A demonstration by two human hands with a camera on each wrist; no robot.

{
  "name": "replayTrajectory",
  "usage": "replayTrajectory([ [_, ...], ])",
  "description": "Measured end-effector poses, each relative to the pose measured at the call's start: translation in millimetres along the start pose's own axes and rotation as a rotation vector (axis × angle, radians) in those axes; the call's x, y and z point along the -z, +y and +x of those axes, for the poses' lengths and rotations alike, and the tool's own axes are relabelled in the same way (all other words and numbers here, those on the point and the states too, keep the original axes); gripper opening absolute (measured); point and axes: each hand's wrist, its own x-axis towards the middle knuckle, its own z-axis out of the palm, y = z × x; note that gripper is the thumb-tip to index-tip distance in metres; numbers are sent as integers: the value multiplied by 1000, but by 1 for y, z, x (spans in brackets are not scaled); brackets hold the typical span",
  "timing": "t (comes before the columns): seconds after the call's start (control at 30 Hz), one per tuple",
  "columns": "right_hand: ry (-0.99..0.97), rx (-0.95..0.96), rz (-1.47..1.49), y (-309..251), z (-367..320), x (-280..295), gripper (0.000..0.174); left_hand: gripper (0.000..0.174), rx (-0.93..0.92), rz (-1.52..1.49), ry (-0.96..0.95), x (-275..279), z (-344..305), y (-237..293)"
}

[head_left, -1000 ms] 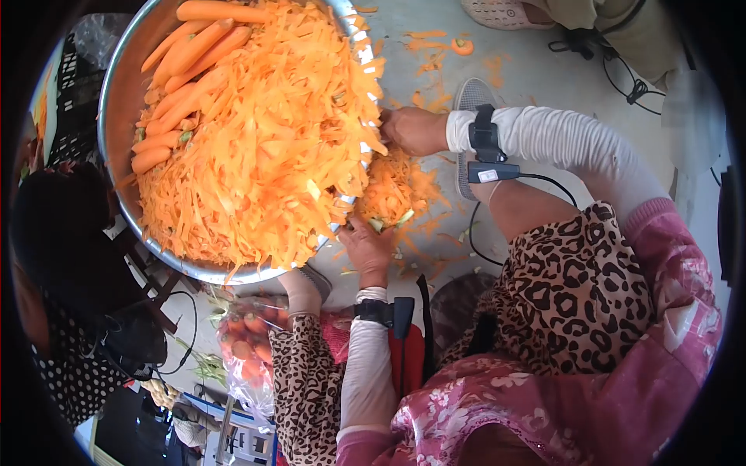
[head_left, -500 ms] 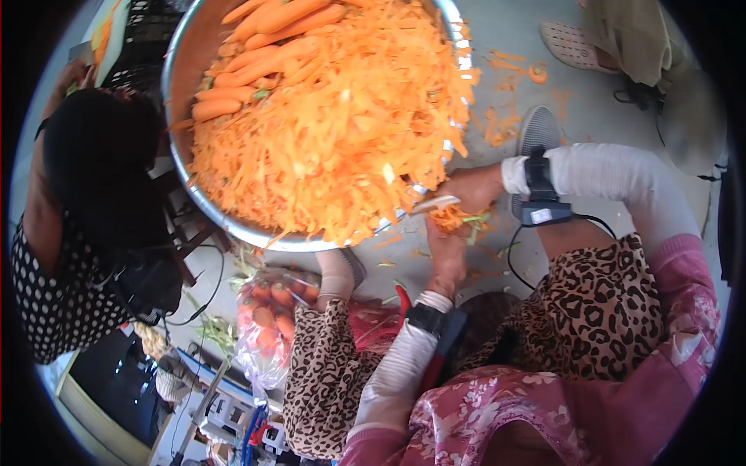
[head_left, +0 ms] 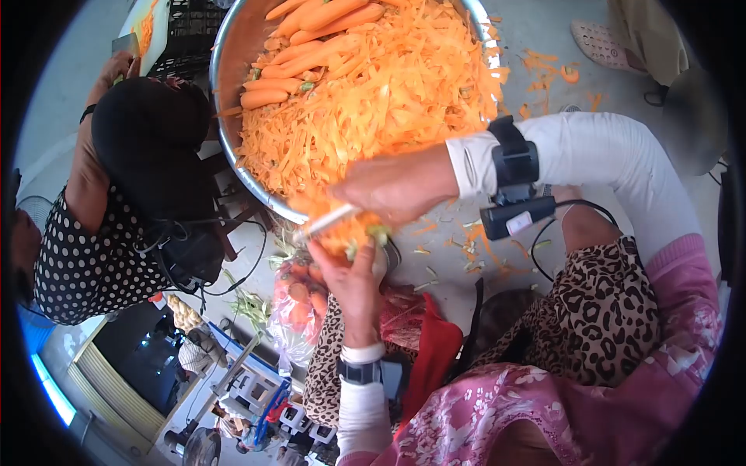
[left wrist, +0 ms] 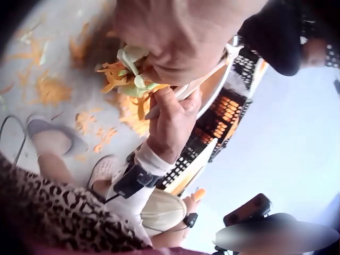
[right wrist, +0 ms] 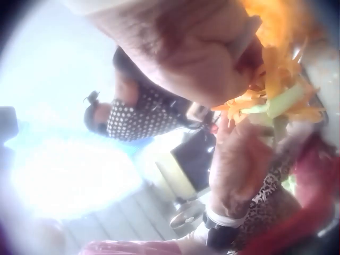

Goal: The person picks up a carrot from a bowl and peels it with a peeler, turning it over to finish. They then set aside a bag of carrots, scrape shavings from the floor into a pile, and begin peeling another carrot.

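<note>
Two hands close together over the near edge of a big metal basin (head_left: 229,93), with a loose clump of shavings (head_left: 338,234) caught between them. The left hand (head_left: 350,287) grips the clump from the near side, thumb and fingers curled up around it, green and white ends poking out. The right hand (head_left: 400,186) reaches across from above and pinches a pale tool (head_left: 330,220) lying along the clump; motion blur hides its exact fingertips. Whether the clump is clear above the rim or just in front of it, I cannot tell.

Holding this bundle well likely calls for both palms cupped tightly, since loose strips could slip out underneath, and for the tool angled away from the left thumb.

The basin is heaped with shavings, with whole carrots (head_left: 330,14) at its far left, so the pile offers little spare depth. A plastic bag (head_left: 299,307) of carrots sits near, below the left hand. Beyond the bag and basin, at left, is a person in polka dots (head_left: 105,256). The scrap-strewn floor (head_left: 443,311) at right gives more elbow room.
</note>
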Motion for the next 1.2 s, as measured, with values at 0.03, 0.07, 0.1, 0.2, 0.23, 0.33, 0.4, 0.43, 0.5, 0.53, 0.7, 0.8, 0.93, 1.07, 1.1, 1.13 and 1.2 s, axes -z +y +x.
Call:
replayTrajectory([
  [0.03,75,-49,-118,4,1,4,25,61,1,2,0,2,8,-4],
  [0.07,148,-100,-237,8,2,9,27,64,-29,-72,30,3,17,-13],
  [0.1,170,-107,-247,5,-6,18,27,68,-56,-147,60,6,24,-22],
  [0.2,243,-137,-251,14,-24,34,23,69,-158,282,86,15,43,-45],
  [0.23,382,-14,-311,18,-31,37,19,65,-256,487,125,15,47,-47],
  [0.33,420,-82,-179,14,-51,50,19,67,-326,570,132,5,54,-50],
  [0.4,457,-58,-66,6,-60,55,19,68,-376,644,111,2,59,-47],
  [0.43,441,-22,-76,1,-65,59,18,69,-415,741,68,-2,61,-46],
  [0.5,375,1,-28,0,-77,59,16,70,-515,955,14,-6,67,-54],
  [0.53,369,-29,-26,-4,-87,58,16,66,-546,1023,24,-8,73,-57],
  [0.7,-412,-318,238,25,-133,23,14,49,-445,1014,17,-8,103,-63],
  [0.8,-783,-562,15,78,-162,-15,18,50,-457,1043,-29,-7,95,-55],
  [0.93,-991,-563,-312,128,-180,-65,20,58,-677,1190,126,-11,62,-37],
  [1.07,-1045,-478,-432,122,-169,-70,24,57,-655,1108,198,-35,11,-26],
  [1.1,-1052,-508,-442,125,-168,-74,25,53,-654,1074,153,-43,0,-25],
  [1.13,-1059,-504,-443,126,-167,-73,25,49,-671,992,85,-48,-8,-32],
  [1.2,-915,-311,-454,129,-165,-72,20,40,-623,871,-97,-54,-18,-54],
])
